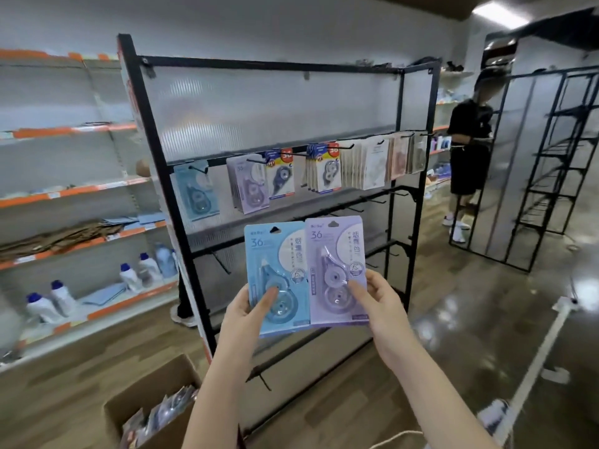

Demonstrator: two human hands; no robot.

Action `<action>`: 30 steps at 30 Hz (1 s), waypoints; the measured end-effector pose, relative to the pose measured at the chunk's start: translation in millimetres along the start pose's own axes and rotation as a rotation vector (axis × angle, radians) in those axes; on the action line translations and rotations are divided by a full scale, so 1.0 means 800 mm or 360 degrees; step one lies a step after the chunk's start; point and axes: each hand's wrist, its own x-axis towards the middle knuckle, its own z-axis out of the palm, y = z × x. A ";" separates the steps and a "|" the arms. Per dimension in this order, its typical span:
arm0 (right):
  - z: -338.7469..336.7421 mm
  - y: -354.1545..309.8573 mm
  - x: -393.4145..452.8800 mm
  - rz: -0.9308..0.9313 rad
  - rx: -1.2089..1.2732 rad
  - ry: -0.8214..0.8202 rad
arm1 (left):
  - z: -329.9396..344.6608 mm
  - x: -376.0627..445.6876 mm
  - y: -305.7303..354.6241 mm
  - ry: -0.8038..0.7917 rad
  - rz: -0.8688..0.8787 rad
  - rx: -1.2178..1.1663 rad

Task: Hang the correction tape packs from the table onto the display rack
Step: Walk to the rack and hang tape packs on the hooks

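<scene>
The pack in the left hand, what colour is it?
Light blue, seen in the head view.

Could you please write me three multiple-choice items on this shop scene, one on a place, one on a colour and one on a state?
1. Where does the cardboard box stand?
A. on the floor, lower left
B. on the rack's top bar
C. on the orange-edged shelf

2. What colour is the correction tape pack in the right hand?
A. yellow
B. lilac
C. green

3. What is the left hand doing?
A. hanging empty
B. pressing a hook
C. holding the blue correction tape pack

Answers: 1 A, the box sits on the wooden floor. 2 B, its card is lilac. 3 C, the thumb lies across the blue card.
</scene>
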 end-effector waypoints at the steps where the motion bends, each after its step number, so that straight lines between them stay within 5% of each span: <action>1: 0.002 0.005 0.017 -0.0005 0.0017 -0.0001 | 0.001 0.014 -0.002 0.0017 -0.0007 0.0003; 9: 0.021 0.036 0.164 0.0007 0.0131 -0.0150 | 0.012 0.117 -0.013 0.0254 0.0002 0.0043; 18: 0.060 0.043 0.313 -0.0026 0.0181 -0.0595 | 0.039 0.188 -0.015 0.0687 0.0120 0.0003; 30: 0.120 0.071 0.388 0.0039 0.0157 -0.0746 | 0.055 0.192 -0.011 0.0958 0.0189 -0.0037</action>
